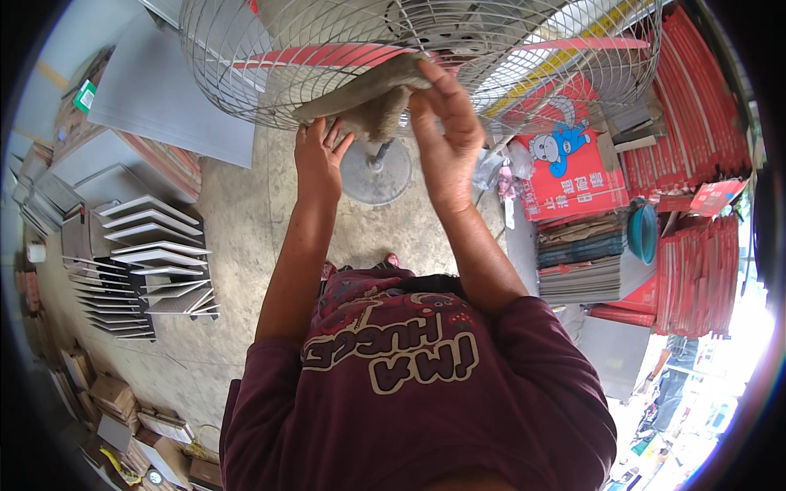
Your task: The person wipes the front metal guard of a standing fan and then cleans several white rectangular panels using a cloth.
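Note:
A worn grey-brown cloth lies folded against the front of a large fan's wire guard. My right hand pinches the cloth's upper right corner between fingertips and thumb. Below the cloth's left end is my left hand, its fingers spread and their tips touching the cloth's lower edge. Red fan blades show through the wires. The fan's round grey base stands on the concrete floor beneath.
Tile samples fan out in a rack at left, near large leaning grey panels. On the right stand stacked red boxes, a teal basin and a pile of flat sheets. Cardboard boxes sit lower left. Another person stands far right.

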